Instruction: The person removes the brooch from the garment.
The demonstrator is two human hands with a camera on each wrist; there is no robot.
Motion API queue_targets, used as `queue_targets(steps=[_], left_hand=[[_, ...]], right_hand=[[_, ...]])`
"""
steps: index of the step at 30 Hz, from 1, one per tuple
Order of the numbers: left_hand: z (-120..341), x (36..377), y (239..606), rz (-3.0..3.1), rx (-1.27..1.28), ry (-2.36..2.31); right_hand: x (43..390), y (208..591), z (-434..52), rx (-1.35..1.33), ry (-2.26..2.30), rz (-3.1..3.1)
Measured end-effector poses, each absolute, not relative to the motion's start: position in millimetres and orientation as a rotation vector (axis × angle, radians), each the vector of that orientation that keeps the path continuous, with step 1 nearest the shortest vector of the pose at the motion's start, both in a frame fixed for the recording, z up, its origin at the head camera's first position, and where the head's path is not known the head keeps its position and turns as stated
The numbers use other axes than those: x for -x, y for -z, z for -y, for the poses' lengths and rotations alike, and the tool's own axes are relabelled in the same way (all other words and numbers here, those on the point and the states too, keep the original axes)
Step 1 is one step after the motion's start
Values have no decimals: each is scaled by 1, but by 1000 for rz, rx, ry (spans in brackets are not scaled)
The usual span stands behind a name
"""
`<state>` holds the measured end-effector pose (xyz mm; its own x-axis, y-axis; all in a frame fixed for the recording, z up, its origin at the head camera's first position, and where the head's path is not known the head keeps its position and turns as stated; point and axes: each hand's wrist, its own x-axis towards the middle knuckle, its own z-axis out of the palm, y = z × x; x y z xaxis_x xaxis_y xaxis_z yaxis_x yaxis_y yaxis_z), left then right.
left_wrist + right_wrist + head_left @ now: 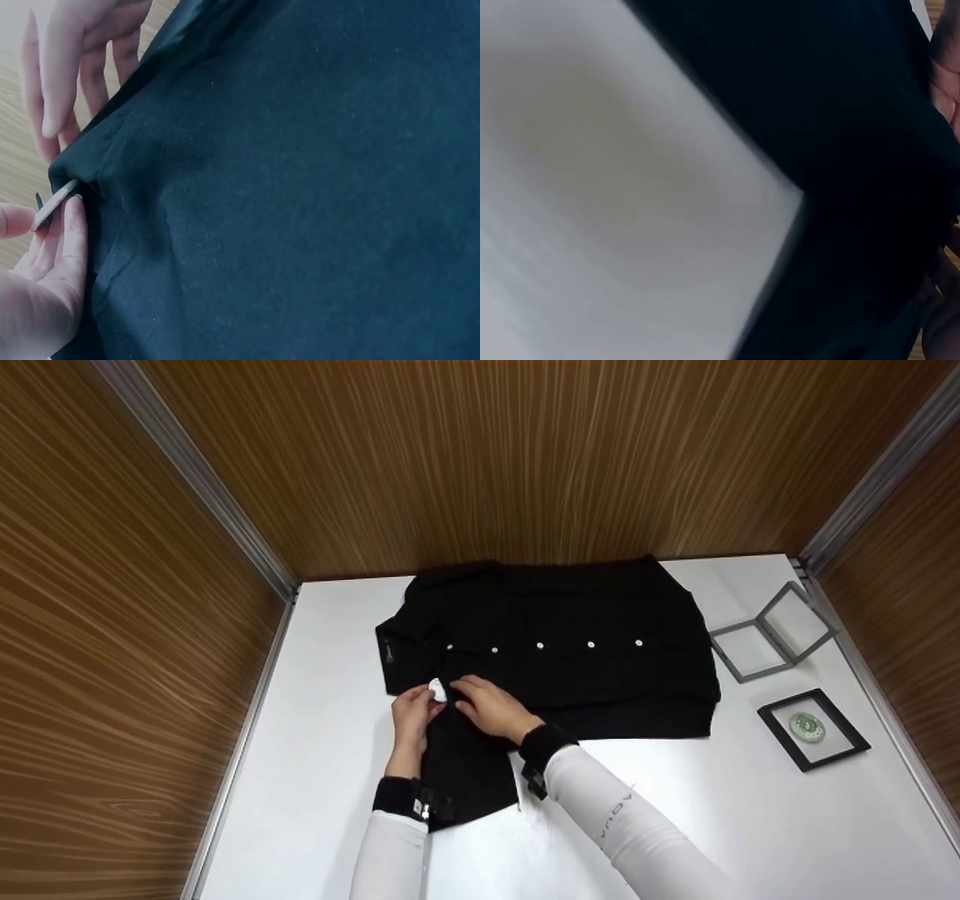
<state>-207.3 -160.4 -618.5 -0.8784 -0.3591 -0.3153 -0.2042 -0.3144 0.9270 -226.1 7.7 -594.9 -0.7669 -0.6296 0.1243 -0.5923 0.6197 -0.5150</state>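
A black button-up shirt (600,682) lies spread on the table, collar to the left, with a sleeve toward me. My left hand (414,716) pinches a small flat white badge (438,690) between thumb and fingers at the shirt's upper front. In the left wrist view the badge (56,204) appears edge-on against the cloth, a thin dark piece beside it. Just right of it, my right hand (491,709) rests on the shirt with fingers extended, fingertips close to the badge. The right wrist view mostly holds black cloth (840,120) and white tabletop.
On the right, a grey hinged frame (787,660) stands unfolded. Nearer me lies a black square frame (776,735) with a round green badge (808,727) inside. Wood-grain panels (480,465) wall the white table (330,660) at the back and both sides.
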Motion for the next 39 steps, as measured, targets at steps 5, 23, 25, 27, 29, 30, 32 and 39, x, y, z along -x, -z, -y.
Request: queue_targets(steps=[5,23,25,27,29,30,32,39], left_hand=[[159,207,618,1782,-732,2343],[156,206,615,1796,-637,2326],[156,205,616,1802,-634,2316],[155,205,616,1814,-630,2304],[155,205,616,1826,-630,2294],[155,205,616,1834,-622,2290],[155,205,615,1844,-607,2286],[156,205,616,1858,-579,2264]], right_hand=[[226,593,-3,1049,833,-2748],[224,594,2,1055,804,-2770],[223,595,2,1042,803,-2771],[222,595,3,1023,793,-2776],[222,595,4,1004,782,-2779],[221,594,5,996,774,-2777],[221,594,5,982,761,-2772],[221,591,7,956,698,-2766]])
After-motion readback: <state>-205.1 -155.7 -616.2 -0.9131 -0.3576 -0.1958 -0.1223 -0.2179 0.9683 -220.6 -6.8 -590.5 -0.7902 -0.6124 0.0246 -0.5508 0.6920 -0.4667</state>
